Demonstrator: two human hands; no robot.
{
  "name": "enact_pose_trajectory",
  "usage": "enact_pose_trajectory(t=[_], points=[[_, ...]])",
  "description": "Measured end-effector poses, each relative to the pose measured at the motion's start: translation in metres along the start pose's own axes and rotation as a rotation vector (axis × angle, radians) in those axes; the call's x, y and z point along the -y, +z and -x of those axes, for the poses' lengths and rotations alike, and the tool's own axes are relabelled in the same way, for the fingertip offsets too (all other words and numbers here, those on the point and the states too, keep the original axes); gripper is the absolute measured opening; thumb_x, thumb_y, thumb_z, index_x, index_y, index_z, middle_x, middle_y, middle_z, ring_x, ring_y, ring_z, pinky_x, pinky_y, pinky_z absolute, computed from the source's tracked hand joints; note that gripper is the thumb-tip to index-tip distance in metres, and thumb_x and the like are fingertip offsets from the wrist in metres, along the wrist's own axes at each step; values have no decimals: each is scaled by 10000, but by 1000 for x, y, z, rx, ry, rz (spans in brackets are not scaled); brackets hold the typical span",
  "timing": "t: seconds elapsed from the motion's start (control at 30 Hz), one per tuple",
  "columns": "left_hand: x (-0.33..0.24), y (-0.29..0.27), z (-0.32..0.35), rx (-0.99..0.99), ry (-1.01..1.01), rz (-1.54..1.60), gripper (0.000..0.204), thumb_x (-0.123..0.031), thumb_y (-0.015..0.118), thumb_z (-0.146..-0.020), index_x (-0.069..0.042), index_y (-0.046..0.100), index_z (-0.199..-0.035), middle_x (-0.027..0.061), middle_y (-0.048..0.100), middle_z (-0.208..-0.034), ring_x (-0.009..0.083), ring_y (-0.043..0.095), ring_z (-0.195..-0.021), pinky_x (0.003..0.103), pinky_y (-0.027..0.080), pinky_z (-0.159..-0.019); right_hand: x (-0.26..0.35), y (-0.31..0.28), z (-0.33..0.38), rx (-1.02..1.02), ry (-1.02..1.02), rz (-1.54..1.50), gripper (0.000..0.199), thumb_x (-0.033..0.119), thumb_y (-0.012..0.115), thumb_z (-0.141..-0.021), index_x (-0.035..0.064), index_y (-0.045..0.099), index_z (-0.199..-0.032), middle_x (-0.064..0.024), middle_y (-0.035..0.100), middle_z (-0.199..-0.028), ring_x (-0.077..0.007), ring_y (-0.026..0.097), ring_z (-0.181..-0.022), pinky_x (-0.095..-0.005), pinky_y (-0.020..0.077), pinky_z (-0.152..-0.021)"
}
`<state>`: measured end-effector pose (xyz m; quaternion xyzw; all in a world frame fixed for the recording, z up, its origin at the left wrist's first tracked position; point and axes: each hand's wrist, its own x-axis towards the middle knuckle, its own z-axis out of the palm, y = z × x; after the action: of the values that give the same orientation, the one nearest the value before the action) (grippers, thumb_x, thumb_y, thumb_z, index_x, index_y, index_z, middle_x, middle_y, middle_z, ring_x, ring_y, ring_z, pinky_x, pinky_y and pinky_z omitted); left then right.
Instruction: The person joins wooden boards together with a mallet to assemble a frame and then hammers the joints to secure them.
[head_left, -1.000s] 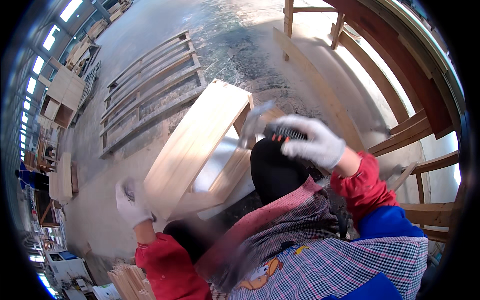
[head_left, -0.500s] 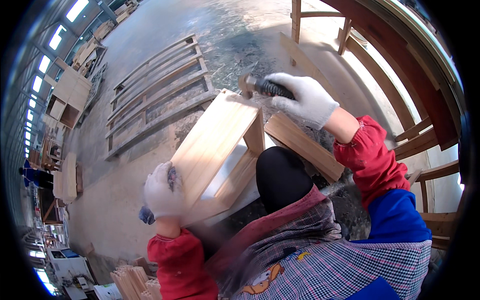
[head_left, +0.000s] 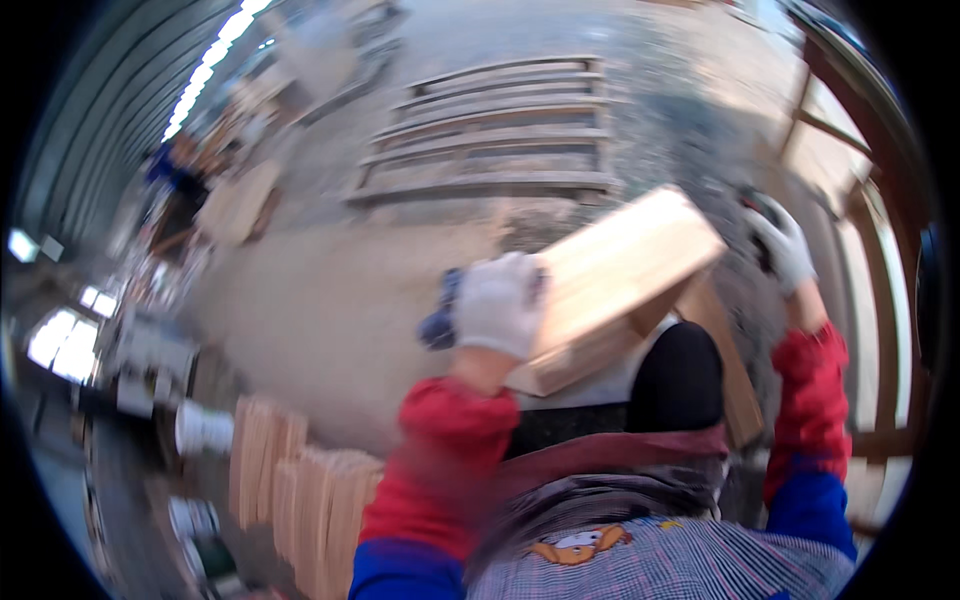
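Left hand (head_left: 497,303), gloved, fingers clamped on near edge of pale wooden box (head_left: 610,275). Right hand (head_left: 781,243) beside far corner; finger state blurred, cannot tell.

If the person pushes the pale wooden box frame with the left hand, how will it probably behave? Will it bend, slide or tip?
The wooden box frame looks stiff: its boards are flat and joined at corners, so it should not flex. It seems tilted, resting on one edge, so a push from the left hand may tip or pivot it. The bare wood and cloth glove probably grip well, so slipping is unlikely.
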<state>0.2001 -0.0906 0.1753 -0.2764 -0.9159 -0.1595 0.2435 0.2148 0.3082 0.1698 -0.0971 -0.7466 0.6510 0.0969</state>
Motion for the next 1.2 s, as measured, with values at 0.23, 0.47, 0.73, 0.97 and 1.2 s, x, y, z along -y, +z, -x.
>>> enact_pose_trajectory(t=[0.23,0.47,0.73,0.97,1.2], points=[[18,9,3,-55,9,55,259,-201,601,-813,-106,599,-1053,92,618,-1008,311,600,-919,427,464,-823,-129,44,20,-65,241,-645,285,98,624,-872,102,549,-1148,-41,640,-914,-192,654,-817,-326,557,-722],[19,-48,28,-239,104,-271,341,-228,633,-786,-120,581,-1106,54,565,-926,227,598,-862,364,467,-665,-73,134,20,26,-64,-487,348,32,633,-838,65,520,-1165,-13,596,-944,-103,583,-820,-253,490,-751],[-18,96,119,210,-693,667,852,-392,774,-736,-7,355,-1370,193,556,-1216,326,558,-1114,389,445,-950,-19,220,72,346,-15,-573,402,3,632,-816,19,487,-1191,-89,621,-1093,-145,603,-943,-286,501,-834],[-2,142,118,168,-775,1150,563,-448,700,-817,28,635,-1109,155,661,-1048,245,614,-1002,356,475,-877,-77,200,52,418,36,-275,429,21,648,-750,20,525,-1161,-67,619,-1052,-89,535,-818,-240,460,-733],[44,132,88,-110,-1427,1451,404,-400,653,-861,-21,638,-998,85,656,-881,158,612,-651,287,485,-525,-90,155,31,45,245,-560,371,36,625,-790,47,526,-1147,-75,636,-1013,-185,638,-881,-314,548,-794]])
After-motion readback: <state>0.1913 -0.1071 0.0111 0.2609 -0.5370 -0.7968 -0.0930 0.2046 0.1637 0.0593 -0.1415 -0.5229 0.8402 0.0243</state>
